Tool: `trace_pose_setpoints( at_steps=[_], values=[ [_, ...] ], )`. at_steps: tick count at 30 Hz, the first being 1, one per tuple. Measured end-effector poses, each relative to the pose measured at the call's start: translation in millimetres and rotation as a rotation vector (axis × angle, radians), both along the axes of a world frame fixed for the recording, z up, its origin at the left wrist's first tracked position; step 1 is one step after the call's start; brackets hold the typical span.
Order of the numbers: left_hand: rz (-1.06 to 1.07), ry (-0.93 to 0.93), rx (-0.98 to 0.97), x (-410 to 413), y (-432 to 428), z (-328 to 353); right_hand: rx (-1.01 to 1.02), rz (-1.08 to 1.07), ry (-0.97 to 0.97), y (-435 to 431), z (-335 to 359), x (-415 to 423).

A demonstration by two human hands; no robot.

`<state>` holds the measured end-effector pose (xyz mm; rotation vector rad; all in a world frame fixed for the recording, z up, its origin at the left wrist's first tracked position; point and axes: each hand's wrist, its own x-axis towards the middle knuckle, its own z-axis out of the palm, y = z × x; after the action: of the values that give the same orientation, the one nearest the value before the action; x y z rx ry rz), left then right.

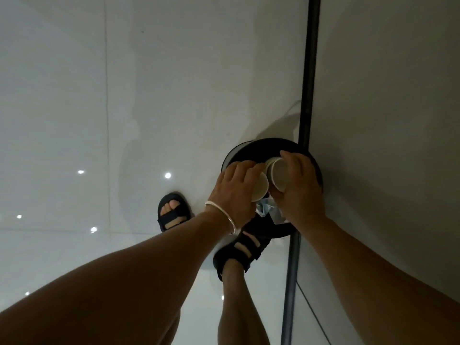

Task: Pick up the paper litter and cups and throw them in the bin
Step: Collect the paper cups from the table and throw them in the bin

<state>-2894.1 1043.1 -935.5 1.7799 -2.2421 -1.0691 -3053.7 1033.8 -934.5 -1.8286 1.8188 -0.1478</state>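
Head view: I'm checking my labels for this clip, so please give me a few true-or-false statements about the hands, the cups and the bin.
1. The left hand grips a paper cup. True.
2. The right hand is empty. False: it grips a second cup.
3. Both cups are held over the black bin. True.
4. The bracelet is on the right wrist. False: it is on the left wrist.
5. The person is barefoot. False: both feet wear dark sandals.
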Motion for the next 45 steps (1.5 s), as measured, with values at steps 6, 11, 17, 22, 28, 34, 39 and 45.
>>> trace_pose_setpoints(
  at_steps=[6,11,17,22,28,34,39,45],
  values=[
    [-0.088,-0.185,-0.144,-7.0,-2.8,-20.4,-0.105,0.149,0.270,0.5,-16.0,-15.4],
    [-0.259,-0.367,-0.127,-7.7,6.5,-31.6,0.031,0.214,0.375,-4.6,-23.4,-9.7],
    [-0.279,-0.397,-0.039,-5.8,4.3,-30.0,0.066,0.219,0.402,-5.4,-27.5,-7.9],
    [-0.238,-0.350,0.019,6.7,-5.1,0.2,0.167,0.203,0.420,-6.3,-5.3,-4.4],
    [-0.104,-0.379,0.053,56.4,-35.5,86.1,0.211,0.285,0.384,-19.9,80.4,13.9],
    [-0.004,-0.418,0.021,142.5,-66.1,215.4,0.239,0.257,0.327,-76.4,213.4,79.9],
    [0.131,-0.449,-0.075,209.5,-68.9,333.6,0.170,0.313,0.295,-114.2,330.6,161.0],
    [0.405,-0.497,-0.141,271.7,-13.9,451.1,0.093,0.497,0.316,-109.9,450.5,229.3]
  ],
)
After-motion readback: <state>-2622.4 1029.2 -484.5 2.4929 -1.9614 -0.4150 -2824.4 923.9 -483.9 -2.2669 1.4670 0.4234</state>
